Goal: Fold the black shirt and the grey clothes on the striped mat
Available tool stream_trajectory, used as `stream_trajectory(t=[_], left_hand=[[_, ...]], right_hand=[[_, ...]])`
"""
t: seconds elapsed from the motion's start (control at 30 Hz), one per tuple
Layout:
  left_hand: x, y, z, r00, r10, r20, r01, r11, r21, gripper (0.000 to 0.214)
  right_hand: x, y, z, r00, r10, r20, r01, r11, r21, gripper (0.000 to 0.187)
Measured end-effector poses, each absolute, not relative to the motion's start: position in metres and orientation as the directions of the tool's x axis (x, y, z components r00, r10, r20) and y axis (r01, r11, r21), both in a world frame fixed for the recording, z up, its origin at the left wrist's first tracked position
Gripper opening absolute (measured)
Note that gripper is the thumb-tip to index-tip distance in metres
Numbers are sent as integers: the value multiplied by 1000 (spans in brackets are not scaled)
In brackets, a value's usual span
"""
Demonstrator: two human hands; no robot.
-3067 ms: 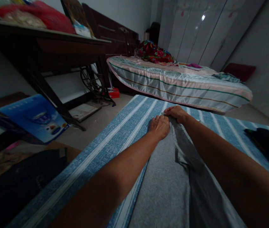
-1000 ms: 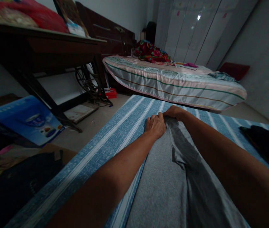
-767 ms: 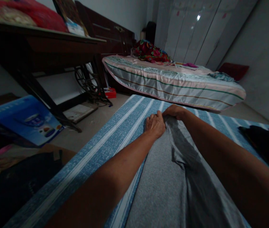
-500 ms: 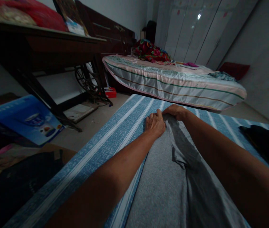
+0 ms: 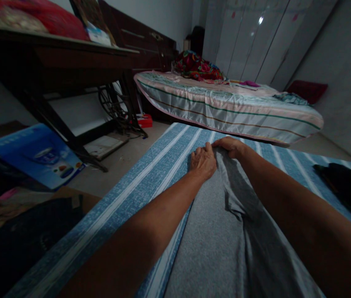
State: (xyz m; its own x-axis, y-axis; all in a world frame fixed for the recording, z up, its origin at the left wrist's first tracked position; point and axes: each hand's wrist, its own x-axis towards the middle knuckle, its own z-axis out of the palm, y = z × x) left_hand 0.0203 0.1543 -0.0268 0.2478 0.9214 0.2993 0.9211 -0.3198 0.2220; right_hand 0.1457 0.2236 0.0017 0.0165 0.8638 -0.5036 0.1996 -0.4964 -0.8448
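Note:
A grey garment (image 5: 221, 244) lies lengthwise on a blue sheet with white stripes (image 5: 150, 182). Both my arms reach forward to its far end. My left hand (image 5: 202, 160) rests knuckles-up on the far left corner, fingers curled onto the cloth. My right hand (image 5: 229, 146) is beside it, touching it, fingers closed over the garment's far edge. A fold of the grey cloth rises under my right wrist.
A dark wooden sewing table (image 5: 54, 54) with a treadle stands at the left, a blue box (image 5: 39, 155) leaning below it. A striped mattress (image 5: 225, 107) lies beyond. Dark clothes (image 5: 345, 186) lie at the right, another dark heap (image 5: 23, 240) at the lower left.
Almost nothing differs. Both hands stay at the garment's far end; the view has shifted slightly and the right hand's fingers sit a touch farther forward.

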Motion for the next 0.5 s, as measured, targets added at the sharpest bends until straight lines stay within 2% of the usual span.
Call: stream_trajectory(t=[0.27,0.5], left_hand=[[22,156,-31,243,913,327,922,-322,213,27],[22,157,-33,245,902,355,924,-329,196,24]], right_hand=[[141,217,-2,-43,844,-535,112,-528,-842,16],[141,220,-8,-6,859,-512,90,-510,-855,16]])
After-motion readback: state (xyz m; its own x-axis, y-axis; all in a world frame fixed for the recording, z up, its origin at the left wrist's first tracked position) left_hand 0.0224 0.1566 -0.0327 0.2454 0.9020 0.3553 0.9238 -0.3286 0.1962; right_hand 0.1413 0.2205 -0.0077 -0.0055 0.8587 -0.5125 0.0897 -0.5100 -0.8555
